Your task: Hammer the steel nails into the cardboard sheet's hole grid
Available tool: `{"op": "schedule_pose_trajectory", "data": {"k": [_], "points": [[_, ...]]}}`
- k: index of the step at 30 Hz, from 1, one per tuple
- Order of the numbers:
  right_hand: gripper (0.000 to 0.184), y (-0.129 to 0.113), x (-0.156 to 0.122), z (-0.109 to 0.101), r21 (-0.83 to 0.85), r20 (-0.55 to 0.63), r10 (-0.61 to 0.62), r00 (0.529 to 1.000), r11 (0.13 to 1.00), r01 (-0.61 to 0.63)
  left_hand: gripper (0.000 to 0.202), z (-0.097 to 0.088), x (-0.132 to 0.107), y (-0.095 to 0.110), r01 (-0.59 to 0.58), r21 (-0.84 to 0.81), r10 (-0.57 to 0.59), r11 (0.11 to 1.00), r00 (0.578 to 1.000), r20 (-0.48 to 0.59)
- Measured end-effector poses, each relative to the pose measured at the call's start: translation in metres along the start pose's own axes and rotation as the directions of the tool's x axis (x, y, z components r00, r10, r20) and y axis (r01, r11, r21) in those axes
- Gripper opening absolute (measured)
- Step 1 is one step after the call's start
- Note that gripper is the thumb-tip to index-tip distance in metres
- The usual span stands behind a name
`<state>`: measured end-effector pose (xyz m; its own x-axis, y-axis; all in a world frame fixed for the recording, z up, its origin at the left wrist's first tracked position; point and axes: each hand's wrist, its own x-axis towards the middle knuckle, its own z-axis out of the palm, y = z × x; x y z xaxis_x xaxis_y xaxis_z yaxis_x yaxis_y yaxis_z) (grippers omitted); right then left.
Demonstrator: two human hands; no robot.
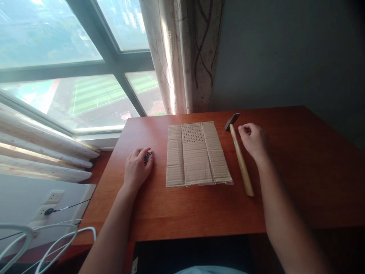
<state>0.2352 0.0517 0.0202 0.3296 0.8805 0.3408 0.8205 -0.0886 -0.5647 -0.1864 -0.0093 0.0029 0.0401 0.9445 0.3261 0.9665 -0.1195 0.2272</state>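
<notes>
A flattened piece of cardboard (pixel 196 155) lies in the middle of the reddish wooden table (pixel 299 182), with a grid of small dark holes or nails near its far end. My left hand (pixel 137 167) rests on the table left of the cardboard, fingers curled over a small bunch of dark nails (pixel 147 156). A hammer (pixel 239 156) with a wooden handle and dark head lies right of the cardboard. My right hand (pixel 253 140) sits loosely curled on the table beside the hammer's head end, apparently holding nothing.
A large window (pixel 71 76) and a patterned curtain (pixel 185 57) stand behind the table, with a grey wall to the right. A wall socket with a plugged cable (pixel 49 210) and white wire frames (pixel 42 247) are at lower left.
</notes>
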Motion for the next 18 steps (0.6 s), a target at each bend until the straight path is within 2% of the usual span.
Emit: {"op": "schedule_pose_trajectory", "data": {"k": [4, 8, 11, 14, 18], "points": [[0.041, -0.003, -0.004, 0.001, -0.123, 0.206, 0.077, 0.975, 0.991, -0.052, 0.038, -0.005, -0.003, -0.01, 0.064, -0.069, -0.065, 0.996, 0.998, -0.015], [0.048, -0.011, -0.008, 0.005, -0.197, 0.354, 0.154, 0.923, 0.976, -0.088, 0.036, -0.012, -0.009, -0.015, 0.068, -0.025, -0.069, 0.997, 0.996, -0.058], [0.036, -0.013, -0.008, 0.012, -0.207, 0.404, 0.167, 0.899, 0.974, -0.088, 0.031, -0.017, -0.016, -0.011, 0.03, 0.039, -0.026, 0.999, 0.996, -0.083], [0.013, -0.011, -0.008, 0.02, -0.069, 0.423, 0.152, 0.893, 0.988, -0.135, 0.027, -0.021, -0.021, -0.006, 0.003, 0.11, 0.005, 0.994, 0.997, -0.078], [0.008, -0.008, -0.008, 0.025, 0.077, 0.484, 0.157, 0.861, 0.972, -0.22, 0.025, -0.022, -0.024, -0.001, -0.045, 0.214, 0.053, 0.976, 0.998, -0.034]]}}
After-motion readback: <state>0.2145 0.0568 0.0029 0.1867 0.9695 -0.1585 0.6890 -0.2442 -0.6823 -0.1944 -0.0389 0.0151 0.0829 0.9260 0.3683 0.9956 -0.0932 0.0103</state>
